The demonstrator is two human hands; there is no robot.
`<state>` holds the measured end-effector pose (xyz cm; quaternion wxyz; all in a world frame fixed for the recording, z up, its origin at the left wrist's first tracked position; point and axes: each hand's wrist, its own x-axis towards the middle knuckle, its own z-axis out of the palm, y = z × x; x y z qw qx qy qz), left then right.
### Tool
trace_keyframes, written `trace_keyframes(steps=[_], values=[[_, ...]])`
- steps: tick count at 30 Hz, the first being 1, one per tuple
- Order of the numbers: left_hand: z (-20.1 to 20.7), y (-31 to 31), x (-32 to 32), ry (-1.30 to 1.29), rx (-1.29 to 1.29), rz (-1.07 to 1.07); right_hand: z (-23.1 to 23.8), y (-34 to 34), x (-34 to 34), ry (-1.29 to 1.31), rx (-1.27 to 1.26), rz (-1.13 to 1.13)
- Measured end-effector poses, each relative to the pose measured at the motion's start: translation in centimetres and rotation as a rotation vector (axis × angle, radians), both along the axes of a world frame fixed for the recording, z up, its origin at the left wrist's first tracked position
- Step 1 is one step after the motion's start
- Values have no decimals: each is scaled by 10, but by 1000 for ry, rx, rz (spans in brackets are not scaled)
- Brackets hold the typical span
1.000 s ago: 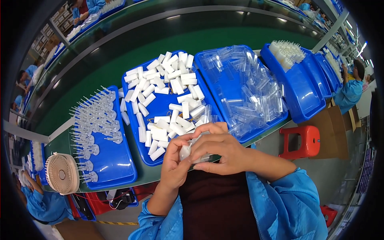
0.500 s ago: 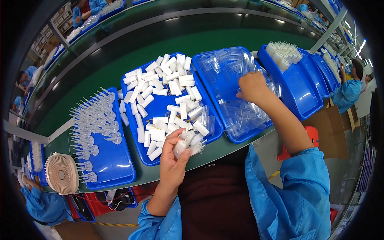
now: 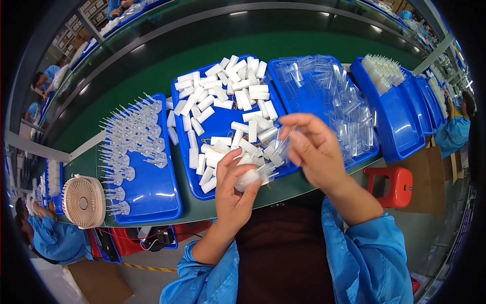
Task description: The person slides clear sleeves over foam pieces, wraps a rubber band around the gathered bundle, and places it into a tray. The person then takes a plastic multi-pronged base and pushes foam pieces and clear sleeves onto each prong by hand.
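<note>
My left hand (image 3: 234, 190) is closed around a translucent white plastic part (image 3: 248, 178), with thin clear prongs sticking out on its right side. Just to the right, my right hand (image 3: 319, 154) pinches a clear plastic piece (image 3: 290, 136) between thumb and fingers; its outline is faint, and part is hidden. Beyond the left hand, white blocks (image 3: 206, 114) lie heaped in a blue tray (image 3: 183, 171). Clear plastic sleeves (image 3: 352, 109) fill much of the blue tray (image 3: 296, 104) behind my right hand.
At the left, a blue tray (image 3: 152, 195) holds clear spiked parts (image 3: 134, 131), with a beige fan (image 3: 83, 201) beside it. Another tray (image 3: 397, 121) at the right carries pale spiked pieces (image 3: 383, 72). A red stool (image 3: 397, 187) stands below the bench; co-workers sit around.
My right hand has come from the clear-sleeve tray toward my left hand, bringing a clear piece. My left hand keeps the white part. The whole view has shifted slightly.
</note>
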<state>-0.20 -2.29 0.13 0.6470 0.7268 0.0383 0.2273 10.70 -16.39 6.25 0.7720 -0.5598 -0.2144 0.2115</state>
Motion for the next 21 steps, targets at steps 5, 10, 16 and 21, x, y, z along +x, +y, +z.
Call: trace_keyframes(steps=[5, 10, 16, 21], values=[[1, 1, -2, -4, 64, 34, -26, 7, -9, 232, 198, 104], [1, 2, -3, -9, 88, 60, -19, 13, -12, 160, 42, -17], [0, 4, -3, -28, 121, 66, -25, 11, -13, 87, 41, 2], [-1, 4, -4, -14, 162, 69, -25, 11, -17, 32, -24, 51]])
